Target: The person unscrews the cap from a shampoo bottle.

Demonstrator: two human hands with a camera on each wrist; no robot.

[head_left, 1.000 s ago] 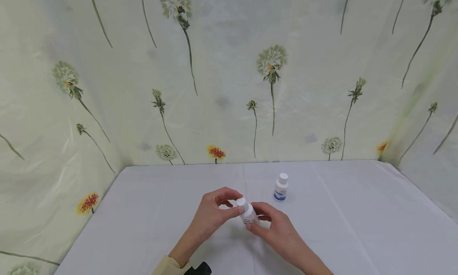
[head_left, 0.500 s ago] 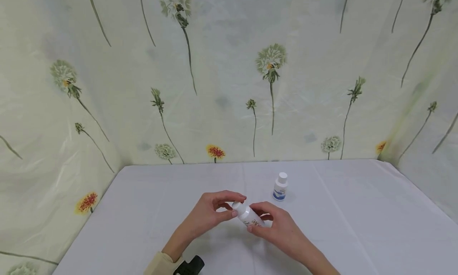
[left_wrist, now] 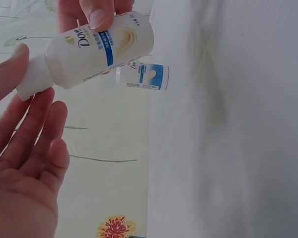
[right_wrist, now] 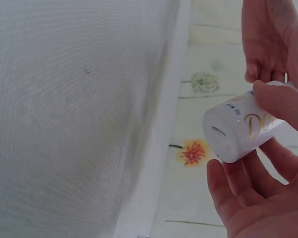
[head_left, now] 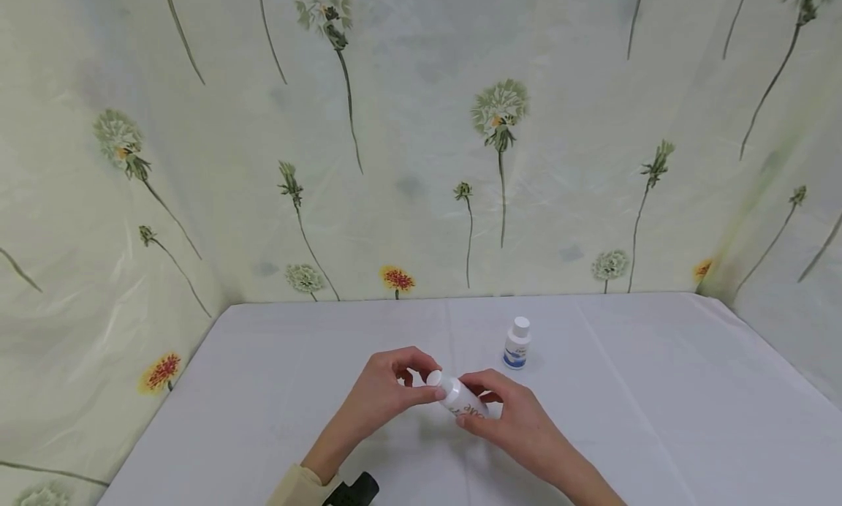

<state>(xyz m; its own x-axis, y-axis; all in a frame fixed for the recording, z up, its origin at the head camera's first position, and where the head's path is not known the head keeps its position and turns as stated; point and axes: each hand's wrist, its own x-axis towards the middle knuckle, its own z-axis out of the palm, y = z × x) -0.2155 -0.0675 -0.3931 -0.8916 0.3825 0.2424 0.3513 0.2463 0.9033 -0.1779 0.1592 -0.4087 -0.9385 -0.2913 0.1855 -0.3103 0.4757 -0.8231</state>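
A small white Dove bottle (head_left: pixel 460 399) is held up off the table, tilted with its cap toward the left. My right hand (head_left: pixel 516 420) grips its body, thumb on the near side and fingers around the far side. At the other end, my left hand (head_left: pixel 387 386) pinches the white cap (left_wrist: pixel 36 77) between thumb and fingers. The bottle's flat base and gold lettering face the right wrist camera. Behind the right hand, a second white bottle (head_left: pixel 517 344) with a blue lower label stands upright on the table, touched by neither hand.
A white cloth (head_left: pixel 316 345) covers the table. Curtains (head_left: pixel 408 126) printed with dandelions enclose the back and both sides. A black device (head_left: pixel 355 489) sits by the left wrist, next to a cream sleeve (head_left: pixel 301 488).
The held bottle has tipped from nearly upright to a clear slant, cap to the left. My left fingers have shifted on the cap. The standing bottle has stayed in place.
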